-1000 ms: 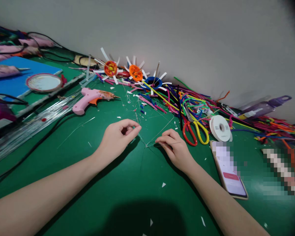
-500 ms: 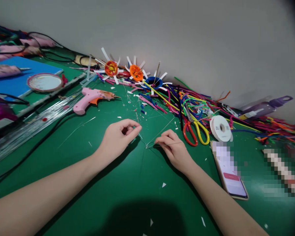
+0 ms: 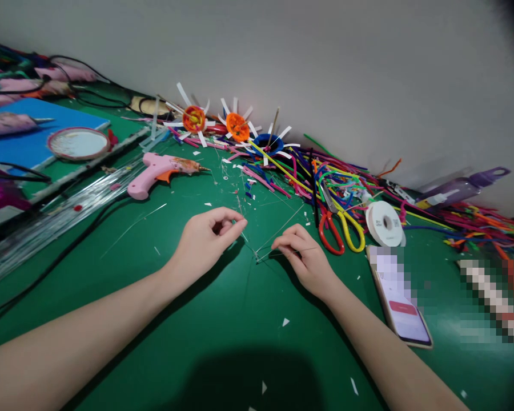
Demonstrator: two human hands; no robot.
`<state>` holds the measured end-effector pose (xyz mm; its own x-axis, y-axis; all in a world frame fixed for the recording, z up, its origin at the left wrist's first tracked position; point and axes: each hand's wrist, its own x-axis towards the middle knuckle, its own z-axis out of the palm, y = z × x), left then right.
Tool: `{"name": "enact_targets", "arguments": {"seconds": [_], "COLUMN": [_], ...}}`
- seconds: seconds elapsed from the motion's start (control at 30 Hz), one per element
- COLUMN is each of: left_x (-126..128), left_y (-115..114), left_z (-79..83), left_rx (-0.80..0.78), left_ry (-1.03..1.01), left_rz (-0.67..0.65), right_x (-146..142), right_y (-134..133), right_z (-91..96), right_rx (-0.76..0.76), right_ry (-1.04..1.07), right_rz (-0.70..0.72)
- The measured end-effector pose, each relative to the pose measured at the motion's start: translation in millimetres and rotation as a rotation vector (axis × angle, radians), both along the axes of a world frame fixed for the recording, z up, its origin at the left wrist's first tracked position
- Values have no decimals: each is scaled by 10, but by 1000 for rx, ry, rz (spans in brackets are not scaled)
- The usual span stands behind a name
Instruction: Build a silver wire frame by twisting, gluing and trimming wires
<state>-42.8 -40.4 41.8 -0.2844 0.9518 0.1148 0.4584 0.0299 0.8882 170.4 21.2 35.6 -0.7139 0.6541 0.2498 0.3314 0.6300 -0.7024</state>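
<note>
My left hand (image 3: 208, 240) rests on the green table (image 3: 223, 331), thumb and fingers pinched together on one end of a thin wire (image 3: 257, 254). My right hand (image 3: 304, 257) lies a little to the right, its fingers pinched on another stretch of the same thin wire. The wire bends to a point on the table between the two hands. A further strand runs from that point up towards the pile of pipe cleaners (image 3: 325, 177).
A pink glue gun (image 3: 158, 171) lies at the left. Red and yellow scissors (image 3: 340, 228), a white ribbon roll (image 3: 383, 224) and a phone (image 3: 400, 297) sit to the right. Three paper-petalled flowers (image 3: 235, 127) stand by the wall. Clear rods (image 3: 55, 217) and cables lie far left.
</note>
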Motion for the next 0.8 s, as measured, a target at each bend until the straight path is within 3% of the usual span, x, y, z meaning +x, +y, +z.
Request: {"name": "enact_targets", "arguments": {"seconds": [0.4, 0.8], "left_x": [6, 1], "left_y": [3, -3], "left_z": [14, 8], "left_rx": [-12, 10], "left_ry": [-4, 17], "left_rz": [5, -10], "right_x": [7, -11], "right_y": [27, -4], "right_z": [51, 12], "right_rx": [-93, 17], "right_ry": [29, 5], "right_rz": [32, -66]}}
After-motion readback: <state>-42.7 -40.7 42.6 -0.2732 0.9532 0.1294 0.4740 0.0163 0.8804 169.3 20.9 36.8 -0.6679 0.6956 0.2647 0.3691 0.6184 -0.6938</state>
